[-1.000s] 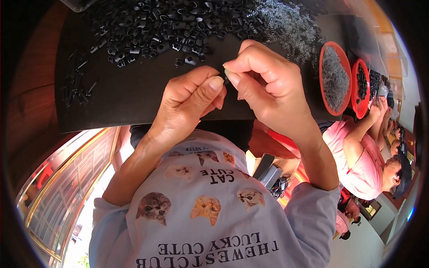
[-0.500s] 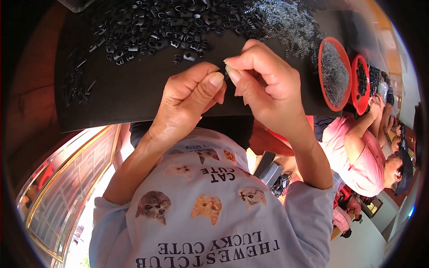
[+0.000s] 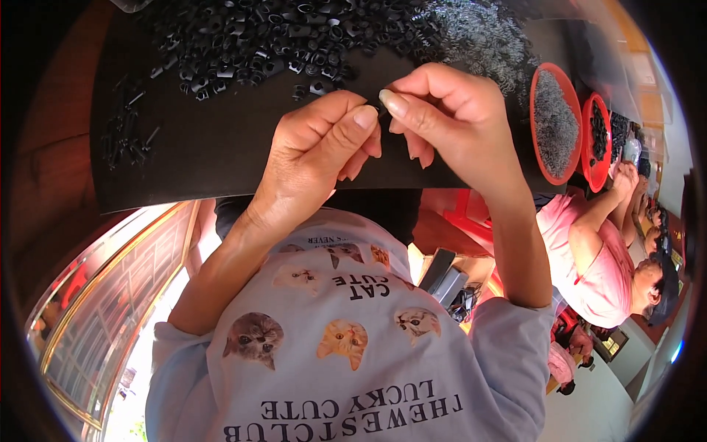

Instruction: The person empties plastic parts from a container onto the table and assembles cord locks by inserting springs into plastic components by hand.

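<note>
Both hands meet at fingertip height over the black table (image 3: 221, 166), in front of the heaped parts. My left hand (image 3: 320, 144) is closed, thumb and index finger pinching a small black part (image 3: 381, 110) that barely shows between the fingertips. From the other side my right hand (image 3: 449, 114) closes thumb and index finger at the same spot. Its other fingers curl loosely below. Most of what the fingers hold is hidden. Just beyond lies a large pile of short black plastic tube-like parts (image 3: 272, 48), beside a heap of small metal springs (image 3: 479, 37).
To the right stand a red basin (image 3: 537, 151) full of springs and a smaller red basin (image 3: 588, 166) with black parts. Several slim black pieces (image 3: 125, 136) lie at the table's left. A co-worker in a pink shirt (image 3: 582, 250) sits at the right.
My right hand has shifted slightly right and its wrist has turned, the thumb now lying flatter. The left hand stays nearly in place. More of the dark piece shows between the fingertips.
</note>
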The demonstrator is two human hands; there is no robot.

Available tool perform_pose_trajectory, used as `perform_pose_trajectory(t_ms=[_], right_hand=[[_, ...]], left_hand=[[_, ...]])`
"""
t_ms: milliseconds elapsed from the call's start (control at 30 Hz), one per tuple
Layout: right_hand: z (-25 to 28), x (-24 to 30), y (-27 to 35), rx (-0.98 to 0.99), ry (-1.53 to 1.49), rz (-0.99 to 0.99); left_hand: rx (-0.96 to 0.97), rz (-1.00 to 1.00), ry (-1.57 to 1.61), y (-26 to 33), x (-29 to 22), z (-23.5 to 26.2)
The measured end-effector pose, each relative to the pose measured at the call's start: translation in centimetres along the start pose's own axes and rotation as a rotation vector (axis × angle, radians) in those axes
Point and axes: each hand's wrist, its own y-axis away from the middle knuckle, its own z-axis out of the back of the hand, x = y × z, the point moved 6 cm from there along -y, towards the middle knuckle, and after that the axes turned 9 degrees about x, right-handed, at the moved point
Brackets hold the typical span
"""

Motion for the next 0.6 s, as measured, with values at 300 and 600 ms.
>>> perform_pose_trajectory(t_ms=[300,600], right_hand=[[-1.9,2.2,1.5,-0.184,0.822,0.462],[-1.6,1.7,1.2,-0.247,0.887,0.591]], left_hand=[[-0.044,0.039,0.126,0.0,0.5,0.1],[-0.054,0.028,0.22,0.0,0.3,0.2]])
